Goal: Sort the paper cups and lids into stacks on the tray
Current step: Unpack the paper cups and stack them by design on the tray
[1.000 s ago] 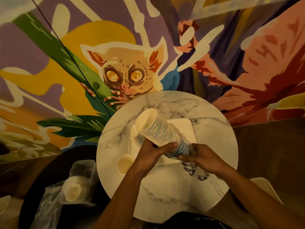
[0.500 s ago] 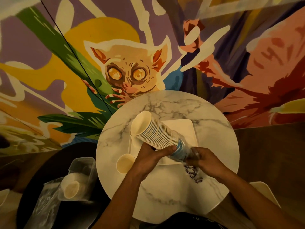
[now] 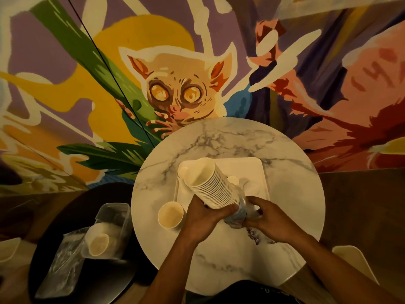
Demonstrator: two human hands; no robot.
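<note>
Round marble tabletop (image 3: 221,140), grey-veined.
Bearing a square white tray (image 3: 252,170) near its middle and one upright paper cup (image 3: 170,216) just beside the tray's near-left corner.

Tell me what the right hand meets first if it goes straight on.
The right hand grips the plastic sleeve at the base of the cup stack; beyond it, probably the left hand.
</note>
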